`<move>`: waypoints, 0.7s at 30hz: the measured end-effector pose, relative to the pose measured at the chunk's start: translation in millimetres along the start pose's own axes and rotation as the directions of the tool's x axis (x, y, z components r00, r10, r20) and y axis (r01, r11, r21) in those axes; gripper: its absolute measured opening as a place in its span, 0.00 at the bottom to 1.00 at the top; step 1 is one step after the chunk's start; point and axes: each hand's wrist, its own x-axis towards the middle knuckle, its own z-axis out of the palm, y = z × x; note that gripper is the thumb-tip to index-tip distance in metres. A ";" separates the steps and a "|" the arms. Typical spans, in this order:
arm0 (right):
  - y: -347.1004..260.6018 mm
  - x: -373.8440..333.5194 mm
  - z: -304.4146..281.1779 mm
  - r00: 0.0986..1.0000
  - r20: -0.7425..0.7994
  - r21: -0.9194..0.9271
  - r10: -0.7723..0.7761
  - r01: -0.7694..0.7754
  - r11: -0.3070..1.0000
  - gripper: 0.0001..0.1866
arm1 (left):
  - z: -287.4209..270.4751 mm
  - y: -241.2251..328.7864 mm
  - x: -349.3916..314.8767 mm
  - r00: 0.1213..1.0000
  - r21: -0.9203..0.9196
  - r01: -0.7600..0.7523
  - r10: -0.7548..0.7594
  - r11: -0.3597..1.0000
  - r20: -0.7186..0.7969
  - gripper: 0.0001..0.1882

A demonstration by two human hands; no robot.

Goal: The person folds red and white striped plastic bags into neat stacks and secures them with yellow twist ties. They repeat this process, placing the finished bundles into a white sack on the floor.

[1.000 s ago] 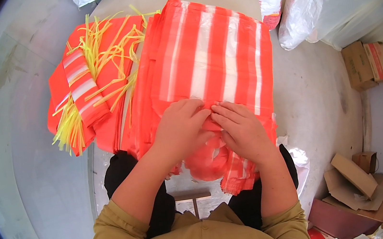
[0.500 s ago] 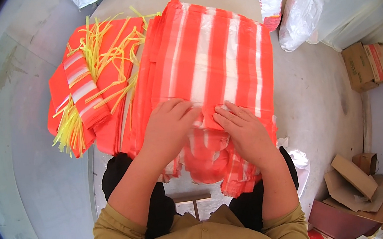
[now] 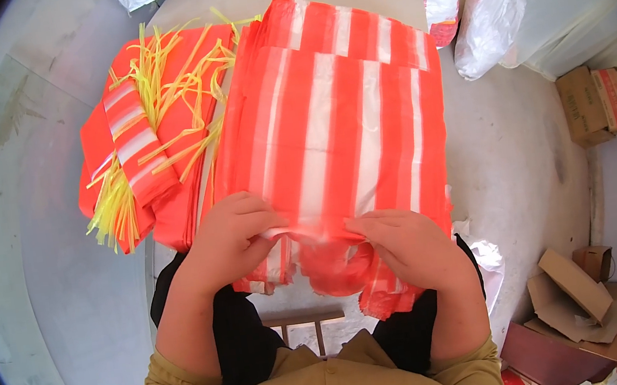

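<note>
A thick stack of red-and-white striped plastic bags [image 3: 382,39] lies in front of me. My left hand [image 3: 230,238] pinches the near edge of the top striped plastic bag [image 3: 325,140] at its left. Farther right on that same edge, my right hand [image 3: 414,245] is closed with fingers and thumb together. Between my hands the edge is slightly lifted and smeared by motion. The far edge of this bag lies short of the stack's far end. Below my hands, crumpled striped plastic [image 3: 334,268] hangs over the stack's near side.
Left of the stack are folded red plastic bags [image 3: 174,62] with yellow plastic strips [image 3: 151,65] and a striped bundle [image 3: 134,141] on top. White sacks [image 3: 491,12] stand at the far side. Cardboard boxes [image 3: 599,103] and open cardboard [image 3: 576,297] are at the right.
Both hands have moved toward me, from lying on the bag to gripping its near edge. The top bag has slid nearer, baring a striped strip at the stack's far end.
</note>
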 end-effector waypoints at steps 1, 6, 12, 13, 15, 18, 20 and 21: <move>0.0 -1.9 -0.6 1.000 0.021 0.014 -0.003 0.003 1.000 0.19 | -2.7 -0.3 -1.5 0.999 -0.047 0.034 -0.033 0.998 0.022 0.15; -14.3 4.1 -17.2 0.987 0.019 0.047 0.161 -0.162 0.986 0.18 | -2.1 -0.4 -4.0 0.971 -0.086 0.239 -0.239 0.967 0.017 0.08; 12.8 -16.1 -18.4 0.922 -0.186 0.313 0.339 -0.272 0.910 0.17 | 7.8 -0.8 6.9 0.887 -0.163 0.445 -0.458 0.881 -0.058 0.07; 14.2 -17.0 -21.4 0.896 -0.160 0.354 0.415 -0.340 0.871 0.16 | 9.8 -1.5 8.4 0.870 -0.163 0.472 -0.488 0.866 -0.074 0.08; 34.8 -19.5 -21.4 0.859 -0.198 0.360 0.472 -0.384 0.850 0.14 | 12.2 0.0 13.3 0.845 -0.166 0.499 -0.520 0.851 -0.123 0.10; 53.4 -20.9 -15.9 0.819 -0.257 0.365 0.512 -0.409 0.837 0.11 | 14.3 0.7 18.0 0.823 -0.165 0.506 -0.531 0.846 -0.200 0.14; 60.4 -21.3 -12.5 0.804 -0.303 0.350 0.512 -0.406 0.844 0.10 | 14.1 -3.9 16.4 0.814 -0.155 0.513 -0.536 0.844 -0.224 0.16; 63.1 -21.2 -10.0 0.797 -0.330 0.333 0.505 -0.403 0.853 0.10 | 12.3 -6.1 14.9 0.830 -0.141 0.492 -0.512 0.859 -0.222 0.16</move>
